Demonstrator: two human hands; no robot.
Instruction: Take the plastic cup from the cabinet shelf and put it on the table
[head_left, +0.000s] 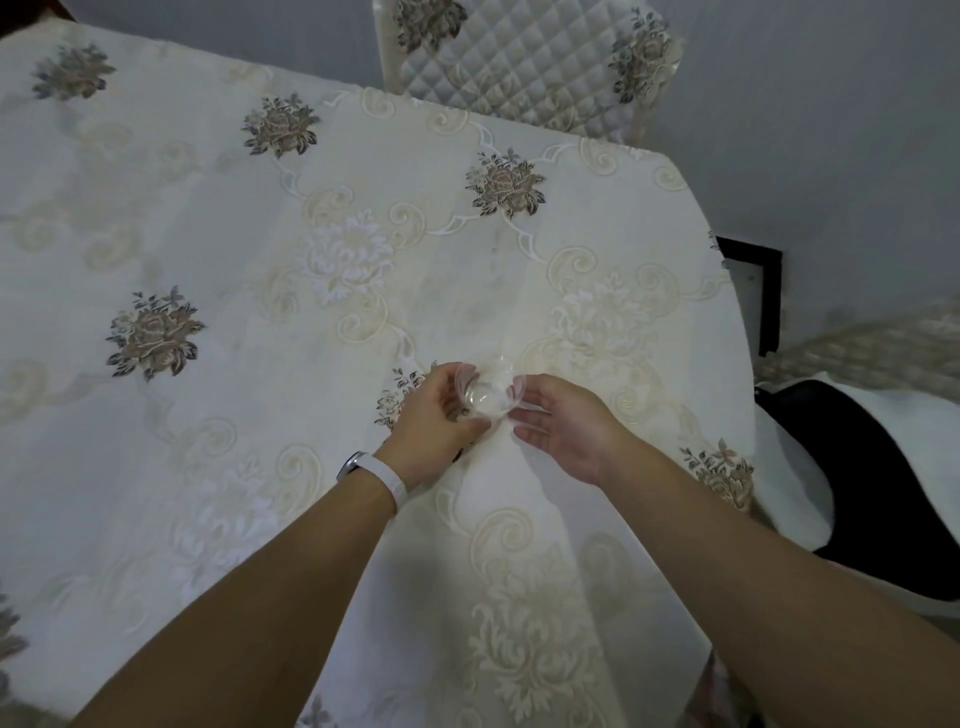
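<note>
A clear plastic cup (488, 395) stands upright on the table (260, 249), which is covered by a cream embroidered cloth with flower motifs. My left hand (434, 423) curls around the cup's left side, thumb and fingers against its wall. My right hand (563, 426) is at the cup's right side, with its fingertips touching the rim and the palm open. The cup's see-through wall is hard to make out against the cloth. No cabinet is in view.
A quilted chair back (524, 57) stands at the table's far edge. To the right of the table are a black-and-white seat (852, 493) and a dark frame (769, 291) on the grey floor. A white watch band is on my left wrist.
</note>
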